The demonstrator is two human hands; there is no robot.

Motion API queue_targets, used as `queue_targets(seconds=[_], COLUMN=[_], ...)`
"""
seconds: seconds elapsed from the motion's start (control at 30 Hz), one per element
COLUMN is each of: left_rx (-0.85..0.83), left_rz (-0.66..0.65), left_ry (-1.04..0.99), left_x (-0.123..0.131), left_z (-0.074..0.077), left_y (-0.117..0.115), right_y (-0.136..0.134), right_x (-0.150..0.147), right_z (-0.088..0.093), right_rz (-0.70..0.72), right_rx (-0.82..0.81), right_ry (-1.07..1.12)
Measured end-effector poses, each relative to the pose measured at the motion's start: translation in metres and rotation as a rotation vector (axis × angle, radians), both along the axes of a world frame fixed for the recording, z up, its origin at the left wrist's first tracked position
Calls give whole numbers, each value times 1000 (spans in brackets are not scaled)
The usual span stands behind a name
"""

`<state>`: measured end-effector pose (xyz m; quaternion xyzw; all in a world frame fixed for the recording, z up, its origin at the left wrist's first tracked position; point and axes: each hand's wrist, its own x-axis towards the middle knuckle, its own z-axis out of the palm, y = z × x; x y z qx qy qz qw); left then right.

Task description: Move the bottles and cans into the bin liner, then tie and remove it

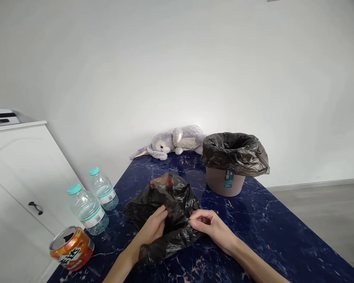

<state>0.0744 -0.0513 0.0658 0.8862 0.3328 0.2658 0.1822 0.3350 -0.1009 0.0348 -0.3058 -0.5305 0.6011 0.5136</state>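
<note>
A crumpled black garbage bag (pixel 179 196) lies on the table in front of me, its mouth partly spread towards me. Something orange-red shows faintly through the plastic at its far side. My left hand (pixel 155 226) reaches into the mouth from the left, its fingers bent together on the plastic and their tips partly hidden by it. On the right rim, my right hand (pixel 209 228) pinches the bag's edge between thumb and forefinger. What lies deeper in the bag is hidden.
A bin (pixel 221 182) lined with a black bag stands at the back right. Behind lies a plush rabbit (pixel 162 145) against the wall. Along the left edge are two water bottles (pixel 88 212) (pixel 103 190) and an orange drink can (pixel 73 249). A white cabinet (pixel 23 169) adjoins the blue marbled table (pixel 253 236).
</note>
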Motion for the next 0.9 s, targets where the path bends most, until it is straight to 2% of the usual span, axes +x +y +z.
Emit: queue_targets(seconds=[0.13, 0.3, 0.43, 0.53, 0.67, 0.9], left_rx=[32, 136, 189, 217, 265, 327], left_rz=[71, 162, 184, 224, 308, 448], left_ry=[1, -18, -52, -100, -141, -194], left_x=[13, 15, 16, 17, 12, -22], left_z=[4, -6, -3, 7, 12, -10], left_y=[14, 50, 77, 83, 69, 12], right_y=[-1, 0, 1, 4, 8, 8], right_x=[0, 2, 3, 5, 9, 9], right_z=[-1, -4, -3, -1, -2, -4], right_rz=[123, 243, 262, 229, 152, 110], right_rx=[-18, -40, -63, -85, -125, -194], right_ry=[43, 69, 123, 195, 297, 395])
